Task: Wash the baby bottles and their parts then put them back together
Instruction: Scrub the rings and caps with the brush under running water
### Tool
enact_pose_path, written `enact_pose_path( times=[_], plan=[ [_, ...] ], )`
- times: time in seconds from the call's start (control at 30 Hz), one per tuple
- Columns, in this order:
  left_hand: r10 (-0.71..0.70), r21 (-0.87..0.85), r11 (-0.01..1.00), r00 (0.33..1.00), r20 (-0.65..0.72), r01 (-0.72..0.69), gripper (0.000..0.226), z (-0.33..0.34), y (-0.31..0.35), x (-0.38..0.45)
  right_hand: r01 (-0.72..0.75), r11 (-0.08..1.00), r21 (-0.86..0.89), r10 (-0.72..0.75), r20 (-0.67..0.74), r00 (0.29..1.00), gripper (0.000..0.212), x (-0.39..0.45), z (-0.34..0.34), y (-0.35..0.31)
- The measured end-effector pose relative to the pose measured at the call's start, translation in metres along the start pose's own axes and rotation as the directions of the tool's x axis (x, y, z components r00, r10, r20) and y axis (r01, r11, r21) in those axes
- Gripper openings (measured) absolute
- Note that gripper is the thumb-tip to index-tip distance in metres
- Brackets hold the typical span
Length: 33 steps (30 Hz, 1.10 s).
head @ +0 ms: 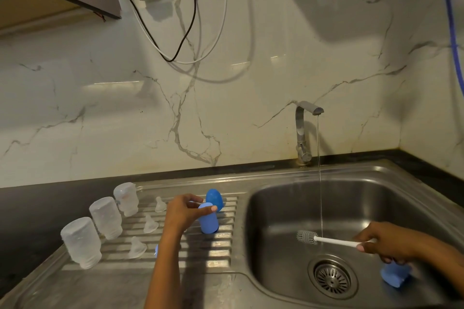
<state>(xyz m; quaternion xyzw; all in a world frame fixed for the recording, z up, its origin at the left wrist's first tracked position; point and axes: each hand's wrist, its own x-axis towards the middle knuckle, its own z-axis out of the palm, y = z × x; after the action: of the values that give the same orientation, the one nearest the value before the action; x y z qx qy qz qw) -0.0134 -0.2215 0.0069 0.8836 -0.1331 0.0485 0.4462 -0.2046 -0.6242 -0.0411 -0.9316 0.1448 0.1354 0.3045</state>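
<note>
Three clear bottles stand upside down in a row on the steel drainboard. Three clear teats lie beside them. My left hand grips the top of a blue cap standing on the drainboard, with a second blue cap just behind it. A small blue part peeks out beside my left forearm. My right hand holds the white handle of a grey bottle brush over the sink bowl. Another blue cap lies in the sink under that hand.
A thin stream of water runs from the tap into the sink bowl, near the brush head. The drain is at the bowl's bottom. A dark counter lies left of the drainboard. Cables hang on the marble wall.
</note>
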Motion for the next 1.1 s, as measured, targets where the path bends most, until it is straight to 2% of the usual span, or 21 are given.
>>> enact_pose_path(
  times=[0.37,0.67,0.9,1.1],
  plan=[
    [0.027,0.003,1.0,1.0,0.006,-0.027,0.033,-0.0013,-0.0016,0.002,0.012,1.0,0.003,-0.012,-0.002,1.0,0.015,-0.0035,-0.0005,-0.0057],
    [0.0,-0.032,0.999,1.0,-0.015,-0.001,0.045,-0.0022,-0.0034,0.0028,0.017,1.0,0.004,-0.017,-0.007,1.0,0.013,-0.0025,0.0005,-0.0027],
    [0.014,-0.027,1.0,0.999,-0.033,-0.014,0.03,-0.0031,0.0002,0.0033,0.0,1.0,0.005,0.0,-0.003,1.0,0.019,-0.0017,-0.0015,-0.0026],
    [0.055,-0.042,0.997,0.993,-0.108,-0.06,0.034,-0.0067,0.0039,0.0,0.002,1.0,0.0,-0.002,-0.01,1.0,0.018,-0.0065,-0.0038,-0.0093]
  ],
)
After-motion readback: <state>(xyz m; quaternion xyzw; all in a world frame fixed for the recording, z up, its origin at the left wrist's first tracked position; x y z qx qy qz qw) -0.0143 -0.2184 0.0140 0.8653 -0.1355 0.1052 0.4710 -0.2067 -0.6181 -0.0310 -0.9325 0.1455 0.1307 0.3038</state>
